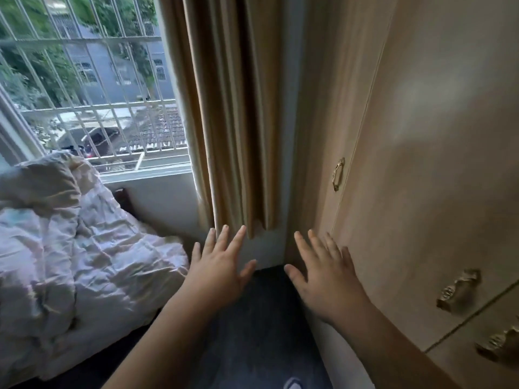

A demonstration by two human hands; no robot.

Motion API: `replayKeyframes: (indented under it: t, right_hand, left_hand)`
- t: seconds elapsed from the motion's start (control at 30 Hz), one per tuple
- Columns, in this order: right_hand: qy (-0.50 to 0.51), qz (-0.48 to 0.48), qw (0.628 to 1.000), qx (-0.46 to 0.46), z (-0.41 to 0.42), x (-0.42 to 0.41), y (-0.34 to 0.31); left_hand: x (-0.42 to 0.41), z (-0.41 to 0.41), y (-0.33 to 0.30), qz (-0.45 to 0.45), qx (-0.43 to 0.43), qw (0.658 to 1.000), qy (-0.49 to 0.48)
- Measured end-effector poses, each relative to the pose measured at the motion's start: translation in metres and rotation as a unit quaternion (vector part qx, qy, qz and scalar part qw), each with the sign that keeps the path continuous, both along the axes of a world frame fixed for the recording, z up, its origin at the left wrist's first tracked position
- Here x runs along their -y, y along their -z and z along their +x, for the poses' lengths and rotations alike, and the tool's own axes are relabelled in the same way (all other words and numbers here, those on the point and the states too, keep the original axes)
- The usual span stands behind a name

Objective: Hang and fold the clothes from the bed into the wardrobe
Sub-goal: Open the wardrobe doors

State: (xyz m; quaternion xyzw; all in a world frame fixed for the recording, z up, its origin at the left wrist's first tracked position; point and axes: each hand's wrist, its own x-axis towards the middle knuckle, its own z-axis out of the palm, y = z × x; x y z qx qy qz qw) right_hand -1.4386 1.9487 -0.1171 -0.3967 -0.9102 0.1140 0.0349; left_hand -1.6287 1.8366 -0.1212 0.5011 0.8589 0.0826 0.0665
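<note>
Left hand (222, 265): was bare, no rings or watch.
Right hand (325, 279): was bare, no rings or watch.
Forearms: were uncovered, no sleeves in view.
Fingernails: were short and unpainted.

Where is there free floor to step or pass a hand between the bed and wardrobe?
The dark floor strip between the bed and the wardrobe is bare, up to the curtain. The bed is crowded with rumpled bedding.

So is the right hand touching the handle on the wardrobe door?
Apart. The head view shows the right hand open, fingers spread, low by the wardrobe's corner, with bare door panel between it and the brass handle higher up.
</note>
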Motion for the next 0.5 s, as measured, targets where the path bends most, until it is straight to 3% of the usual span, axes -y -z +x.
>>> replayKeyframes:
  t: [0.27, 0.5]
  right_hand:
    - [0.001, -0.004, 1.0, 0.002, -0.078, -0.135, 0.016]
    - [0.017, -0.013, 1.0, -0.001, -0.119, -0.202, 0.019]
  left_hand:
    - [-0.141, -0.069, 0.008, -0.01, -0.035, 0.999, 0.0]
    - [-0.215, -0.107, 0.01, -0.037, -0.003, 0.999, 0.021]
